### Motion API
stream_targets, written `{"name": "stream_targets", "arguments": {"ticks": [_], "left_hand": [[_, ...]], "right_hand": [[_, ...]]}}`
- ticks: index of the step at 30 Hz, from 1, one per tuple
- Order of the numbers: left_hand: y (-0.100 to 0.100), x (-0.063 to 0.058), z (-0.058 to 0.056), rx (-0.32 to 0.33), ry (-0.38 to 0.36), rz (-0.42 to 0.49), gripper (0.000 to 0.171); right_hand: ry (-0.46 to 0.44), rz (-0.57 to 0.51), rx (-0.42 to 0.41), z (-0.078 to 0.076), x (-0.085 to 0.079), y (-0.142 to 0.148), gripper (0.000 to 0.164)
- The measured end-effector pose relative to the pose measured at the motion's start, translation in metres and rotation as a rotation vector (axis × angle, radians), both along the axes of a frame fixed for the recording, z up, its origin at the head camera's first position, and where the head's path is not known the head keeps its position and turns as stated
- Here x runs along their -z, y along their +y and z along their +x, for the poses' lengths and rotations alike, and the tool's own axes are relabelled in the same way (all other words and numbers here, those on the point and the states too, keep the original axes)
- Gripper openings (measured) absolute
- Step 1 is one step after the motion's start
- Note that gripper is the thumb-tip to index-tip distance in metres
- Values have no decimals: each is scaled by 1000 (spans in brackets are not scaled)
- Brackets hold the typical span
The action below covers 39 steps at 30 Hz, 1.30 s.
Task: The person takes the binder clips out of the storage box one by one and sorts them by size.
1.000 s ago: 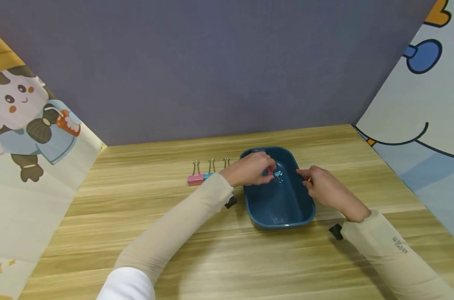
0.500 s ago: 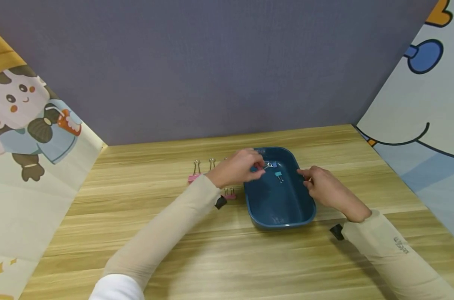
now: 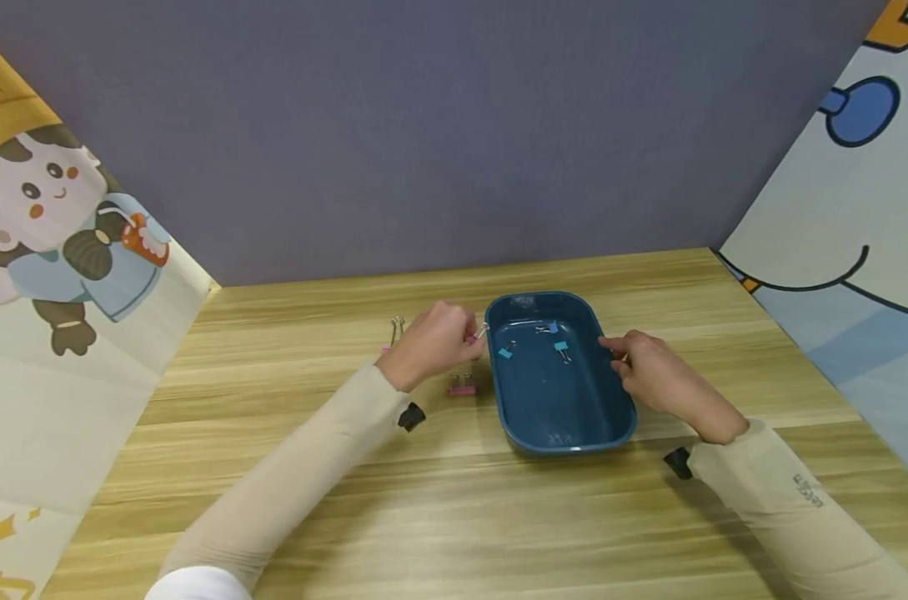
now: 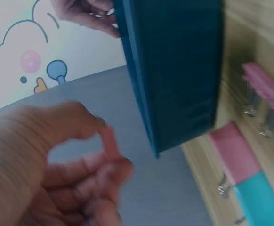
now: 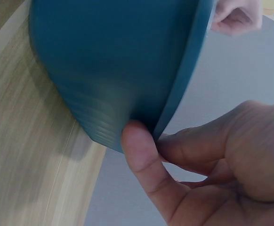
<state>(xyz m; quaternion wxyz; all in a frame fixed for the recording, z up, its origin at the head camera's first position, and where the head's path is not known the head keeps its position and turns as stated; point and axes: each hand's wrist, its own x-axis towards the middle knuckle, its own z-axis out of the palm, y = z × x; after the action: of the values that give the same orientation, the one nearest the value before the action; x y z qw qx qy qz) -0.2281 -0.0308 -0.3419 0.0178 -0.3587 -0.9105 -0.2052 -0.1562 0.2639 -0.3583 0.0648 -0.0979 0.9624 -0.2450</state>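
My left hand (image 3: pixel 433 340) pinches a small pink binder clip (image 4: pixel 110 142) between thumb and finger, just outside the left rim of a dark blue plastic basin (image 3: pixel 566 421). The clip's silver handles point toward that rim in the head view. On the opposite side, my right hand (image 3: pixel 656 379) grips the basin's right rim, thumb and finger on either side of the wall. Inside the basin lie a blue binder clip (image 3: pixel 553 328) and two teal ones, one near the middle (image 3: pixel 561 347) and another teal clip (image 3: pixel 506 353) by the left wall.
A pink binder clip (image 3: pixel 463 389) stands on the wooden table (image 3: pixel 423 517) left of the basin. Larger clips, one pink (image 4: pixel 236 153) and one teal (image 4: pixel 261 200), stand side by side, mostly behind my left hand in the head view. A grey panel (image 3: pixel 454 133) rises behind the table.
My left hand has moved left from over the basin to outside its rim, still pinching the pink clip. The clips in the basin are now uncovered. My right hand stays at the rim.
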Motion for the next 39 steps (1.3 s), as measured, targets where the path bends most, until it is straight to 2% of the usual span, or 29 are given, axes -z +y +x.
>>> {"name": "stream_targets", "arguments": {"ticks": [4, 9, 13, 23, 28, 34, 39], "left_hand": [[-12, 10, 7, -93, -36, -33, 46], [-25, 23, 14, -154, -153, -100, 42], [-33, 34, 16, -152, -231, -128, 42], [-38, 57, 13, -125, -216, -157, 40], [-38, 59, 13, -107, -206, -153, 32], [-41, 57, 16, -90, -187, -155, 18], [-41, 55, 18, -48, -238, -167, 3]], "right_hand": [[-6, 10, 1, -1, 1, 0, 41], [-8, 15, -1, -1, 0, 0, 41], [-11, 14, 4, -1, 0, 0, 41], [-11, 6, 2, -2, 1, 0, 40], [-15, 3, 1, -3, 1, 0, 40], [-18, 2, 3, -3, 0, -1, 39], [-23, 0, 5, -3, 0, -1, 40]]}}
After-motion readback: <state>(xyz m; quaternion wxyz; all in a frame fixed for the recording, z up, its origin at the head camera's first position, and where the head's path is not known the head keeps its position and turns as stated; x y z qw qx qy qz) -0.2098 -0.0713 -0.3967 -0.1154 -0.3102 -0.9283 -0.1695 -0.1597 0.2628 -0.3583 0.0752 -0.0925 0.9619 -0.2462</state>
